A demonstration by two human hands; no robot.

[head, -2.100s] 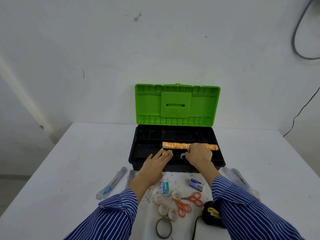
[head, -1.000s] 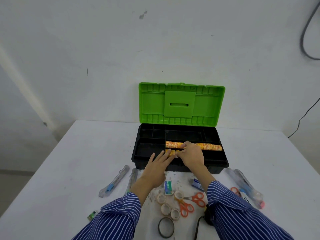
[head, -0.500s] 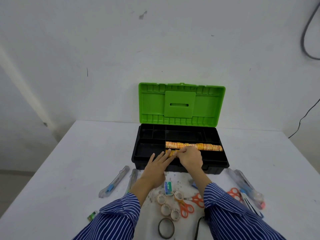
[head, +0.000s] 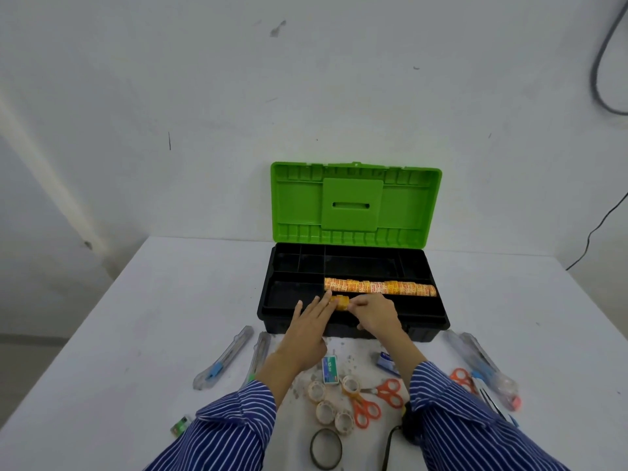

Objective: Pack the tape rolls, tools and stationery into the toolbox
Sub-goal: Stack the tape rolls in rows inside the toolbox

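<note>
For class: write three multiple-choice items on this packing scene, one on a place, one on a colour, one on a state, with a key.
1. Where is the long row of orange tape rolls?
A. In the toolbox
B. On the table's left edge
C. On the lid

2. What colour is the lid?
A. Red
B. Green
C. Blue

3. What is the right hand doing?
A. Resting flat on the table
B. Holding scissors
C. Gripping a short stack of orange rolls

Key: 1 A, the row lies in a black tray compartment; 2 B, the raised lid is bright green; 3 C, its fingers curl round the stack.

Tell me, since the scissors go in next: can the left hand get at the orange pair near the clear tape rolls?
Probably yes: the left hand holds nothing, and the orange scissors lie uncovered on the table.
</note>
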